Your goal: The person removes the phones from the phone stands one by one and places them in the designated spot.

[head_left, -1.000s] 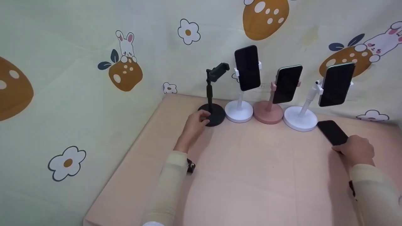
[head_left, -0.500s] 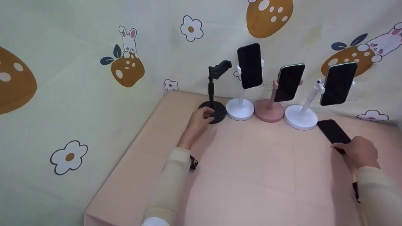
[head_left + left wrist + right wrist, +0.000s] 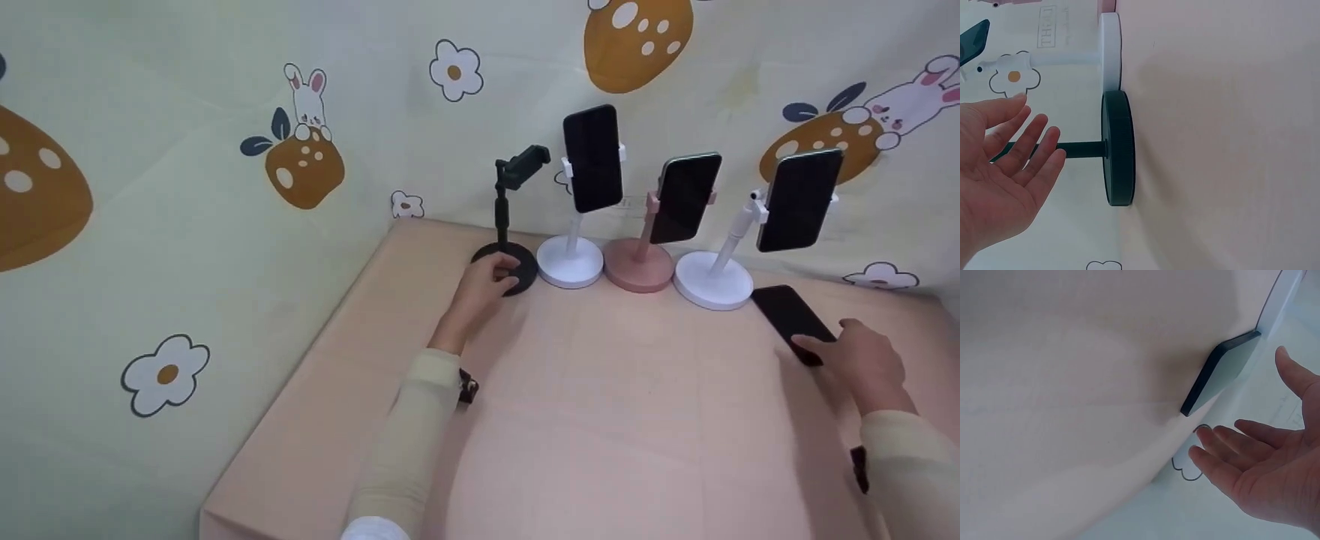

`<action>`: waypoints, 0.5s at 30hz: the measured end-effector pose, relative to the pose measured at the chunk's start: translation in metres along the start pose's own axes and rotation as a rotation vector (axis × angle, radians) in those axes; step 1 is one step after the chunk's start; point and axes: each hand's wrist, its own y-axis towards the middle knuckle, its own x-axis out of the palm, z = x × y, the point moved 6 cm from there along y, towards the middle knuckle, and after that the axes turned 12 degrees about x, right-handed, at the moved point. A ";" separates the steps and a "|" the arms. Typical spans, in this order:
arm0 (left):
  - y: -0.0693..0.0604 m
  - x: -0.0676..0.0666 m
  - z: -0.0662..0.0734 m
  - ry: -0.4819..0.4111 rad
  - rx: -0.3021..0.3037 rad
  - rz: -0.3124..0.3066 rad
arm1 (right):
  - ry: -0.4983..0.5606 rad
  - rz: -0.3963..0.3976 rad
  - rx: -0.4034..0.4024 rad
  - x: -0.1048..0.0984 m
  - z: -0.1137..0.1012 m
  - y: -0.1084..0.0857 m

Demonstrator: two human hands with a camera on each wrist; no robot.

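Note:
A black phone stand (image 3: pixel 502 217) with an unfilled clamp stands at the left end of a row. My left hand (image 3: pixel 480 289) hovers in front of its round base; in the left wrist view the loosely bent fingers (image 3: pixel 1044 149) hold nothing and are apart from the base (image 3: pixel 1120 149). A black phone (image 3: pixel 793 322) lies flat on the table at the right, one corner near the right white stand's base. Beside its near end is my right hand (image 3: pixel 870 364). The right wrist view shows the hand (image 3: pixel 1275 472) spread and apart from the phone (image 3: pixel 1224 371).
Between my hands, a white stand (image 3: pixel 571 262), a pink stand (image 3: pixel 639 266) and another white stand (image 3: pixel 714 281) stand side by side, each bearing a phone. A patterned cloth wall (image 3: pixel 337 315) rises behind and left of the pink-covered table (image 3: pixel 585 420).
My right hand has drawn back from the phone's near end, its fingers parting from it. My left hand has shifted slightly right in front of the black base.

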 end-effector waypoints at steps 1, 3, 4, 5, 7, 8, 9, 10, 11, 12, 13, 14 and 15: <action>0.000 0.001 0.000 -0.002 -0.003 -0.002 | 0.004 0.007 -0.016 0.000 -0.002 -0.001; 0.001 0.003 0.001 -0.012 -0.009 -0.005 | 0.010 0.019 -0.055 -0.001 -0.006 -0.005; 0.001 0.003 0.002 -0.016 -0.009 -0.006 | 0.011 0.026 -0.073 -0.002 -0.009 -0.007; 0.001 0.004 0.002 -0.019 -0.010 -0.006 | 0.010 0.033 -0.089 -0.002 -0.011 -0.009; 0.002 0.006 0.004 -0.022 -0.009 -0.008 | 0.012 0.038 -0.108 -0.002 -0.017 -0.012; 0.003 0.007 0.004 -0.024 -0.009 -0.010 | 0.013 0.040 -0.116 -0.002 -0.020 -0.014; 0.004 0.008 0.005 -0.025 -0.006 -0.013 | 0.015 0.041 -0.122 -0.002 -0.023 -0.016; 0.005 0.009 0.005 -0.025 -0.007 -0.015 | 0.016 0.047 -0.126 -0.002 -0.026 -0.018; 0.006 0.009 0.006 -0.025 -0.004 -0.019 | 0.018 0.052 -0.134 -0.002 -0.030 -0.020; 0.008 0.010 0.007 -0.026 -0.001 -0.024 | 0.021 0.056 -0.144 -0.002 -0.033 -0.022; 0.009 0.011 0.007 -0.022 0.001 -0.029 | 0.024 0.060 -0.157 -0.002 -0.037 -0.024; 0.011 0.012 0.008 -0.016 0.002 -0.034 | 0.026 0.065 -0.170 -0.002 -0.041 -0.025; 0.013 0.013 0.009 -0.007 0.003 -0.039 | 0.029 0.070 -0.181 -0.002 -0.045 -0.027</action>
